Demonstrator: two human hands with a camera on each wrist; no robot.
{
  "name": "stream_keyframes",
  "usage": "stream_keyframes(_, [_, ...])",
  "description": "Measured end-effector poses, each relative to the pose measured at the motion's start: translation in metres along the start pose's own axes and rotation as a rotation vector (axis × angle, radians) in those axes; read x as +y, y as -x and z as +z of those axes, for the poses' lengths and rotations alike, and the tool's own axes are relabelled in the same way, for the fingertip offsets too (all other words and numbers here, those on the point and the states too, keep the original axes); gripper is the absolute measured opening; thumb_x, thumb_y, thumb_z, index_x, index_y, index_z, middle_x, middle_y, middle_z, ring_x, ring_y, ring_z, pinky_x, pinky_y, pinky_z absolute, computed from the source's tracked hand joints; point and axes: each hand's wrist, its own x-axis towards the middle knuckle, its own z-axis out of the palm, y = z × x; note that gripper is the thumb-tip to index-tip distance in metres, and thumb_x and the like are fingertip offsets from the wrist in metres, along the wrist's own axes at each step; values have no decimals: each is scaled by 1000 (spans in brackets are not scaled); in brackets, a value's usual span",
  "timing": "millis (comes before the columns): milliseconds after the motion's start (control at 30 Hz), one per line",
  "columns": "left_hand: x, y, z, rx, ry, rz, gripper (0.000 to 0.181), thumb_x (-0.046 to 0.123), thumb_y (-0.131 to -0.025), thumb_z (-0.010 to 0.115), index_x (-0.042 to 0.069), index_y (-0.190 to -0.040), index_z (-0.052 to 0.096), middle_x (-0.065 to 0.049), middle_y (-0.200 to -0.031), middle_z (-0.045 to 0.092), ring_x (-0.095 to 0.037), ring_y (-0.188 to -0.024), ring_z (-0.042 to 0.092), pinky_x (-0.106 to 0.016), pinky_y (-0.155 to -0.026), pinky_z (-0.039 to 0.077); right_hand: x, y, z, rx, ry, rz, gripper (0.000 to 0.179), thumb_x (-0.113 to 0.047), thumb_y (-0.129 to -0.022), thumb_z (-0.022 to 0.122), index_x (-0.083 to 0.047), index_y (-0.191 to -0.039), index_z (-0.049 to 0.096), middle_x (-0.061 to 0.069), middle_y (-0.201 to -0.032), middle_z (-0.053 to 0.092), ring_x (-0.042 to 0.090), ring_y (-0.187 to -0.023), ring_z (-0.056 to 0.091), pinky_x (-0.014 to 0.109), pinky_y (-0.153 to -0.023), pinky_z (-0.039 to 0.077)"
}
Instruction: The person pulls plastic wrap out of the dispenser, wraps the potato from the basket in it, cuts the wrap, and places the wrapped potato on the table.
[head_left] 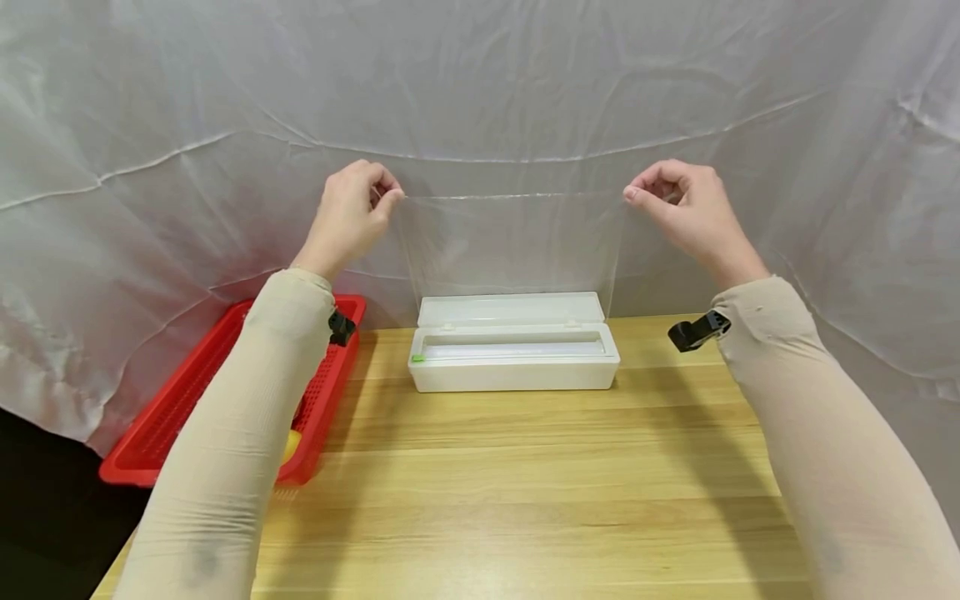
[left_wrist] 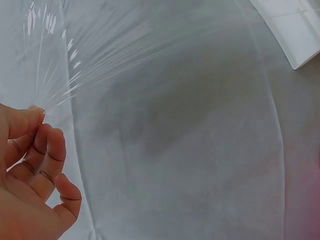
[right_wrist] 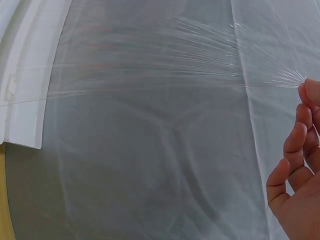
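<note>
I see left hand (head_left: 351, 213) and right hand (head_left: 692, 210) pinching the clear film (head_left: 513, 246)'s top corners, upper centre of frame | film extends up from open white box (head_left: 514, 377), mid-frame | I judge: drawn out, not yet cut free

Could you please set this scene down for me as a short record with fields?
Left hand: left hand pinches one upper corner of the film
Right hand: right hand pinches the other upper corner
Film: clear film, stretched between the hands, reaching down to the box
Box: white box, lid open, on the wooden table
Left of box: red basket with a yellow item, partly hidden by the left arm
Backdrop: pale cloth
</note>
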Motion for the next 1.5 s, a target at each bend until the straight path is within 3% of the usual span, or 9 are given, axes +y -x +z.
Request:
stream_keyframes(267, [5, 4, -7, 36, 7, -1, 19, 13, -108, 60, -2, -105, 72, -17, -103, 63, -30, -94, 56, -35, -84, 43, -5, 1, -3, 27, -30, -2, 6, -26, -100, 77, -27, -94, 76, -19, -80, 65, 8, -72, 53, 21, -64, 40])
stream_keyframes(400, [8, 15, -13, 53, 15, 19, 17, 13, -108, 61, -1, -103, 72, -16, -102, 63, -28, -91, 56, -34, -82, 44, -9, 10, -6, 27, -42, -5, 5, -25, -100, 76, -22, -98, 77, -19, -84, 67, 9, -73, 55, 21, -66, 41])
stream_keyframes(533, [14, 34, -21, 63, 34, 90, 14, 11, -106, 63, 1, -102, 72, -15, -101, 66, -25, -90, 60, -33, -82, 45, -13, 26, -11, 16, -65, -36, 13, -23, -100, 77, -11, -102, 77, -17, -87, 69, 9, -73, 56, 19, -66, 42])
stream_keyframes(833, [34, 112, -35, 38, 70, 311, 3, 4, -99, 75, 4, -98, 72, -5, -95, 68, -12, -83, 55, -22, -73, 43, -22, 93, -27, -85, -78, -175, 3, 0, -99, 74, 0, -102, 74, -2, -92, 70, 14, -80, 56, 18, -70, 46])
stream_keyframes(967, [36, 155, -31, -20, 114, 373, 13, -1, -93, 79, 8, -98, 72, 0, -96, 68, -8, -86, 56, -17, -77, 46, -18, 126, -31, -171, -76, -254, 17, 14, -94, 71, -2, -100, 74, 0, -93, 68, 14, -83, 56, 20, -75, 47])
stream_keyframes(1100, [34, 196, -16, -80, 159, 428, 9, 19, -105, 71, 12, -100, 71, 4, -99, 67, -7, -87, 61, -13, -79, 51, -7, 160, -31, -266, -109, -363, 33, 23, -85, 70, -7, -99, 75, -1, -93, 68, 10, -87, 57, 20, -80, 48])
stream_keyframes(1233, [33, 230, 3, -140, 171, 476, 12, 23, -108, 67, 15, -99, 71, 7, -99, 67, -5, -87, 63, -12, -81, 53, 9, 192, -24, -359, -153, -434, 45, 24, -79, 72, -16, -100, 74, -4, -93, 69, 7, -88, 59, 22, -79, 48])
stream_keyframes(1300, [32, 244, 12, -189, 169, 468, 5, 16, -103, 73, 18, -99, 71, 10, -99, 66, -3, -88, 63, -12, -84, 53, 16, 206, -19, -403, -149, -432, 49, 23, -79, 74, -21, -101, 73, -9, -93, 68, 4, -87, 59, 22, -77, 47])
stream_keyframes(1500, [25, 280, 43, -269, 118, 500, 14, 11, -95, 80, 21, -95, 70, 13, -95, 64, -1, -86, 63, -17, -80, 54, 31, 244, -1, -555, -112, -326, 44, 7, -89, 80, -34, -101, 69, -20, -91, 65, 0, -82, 59, 20, -72, 48])
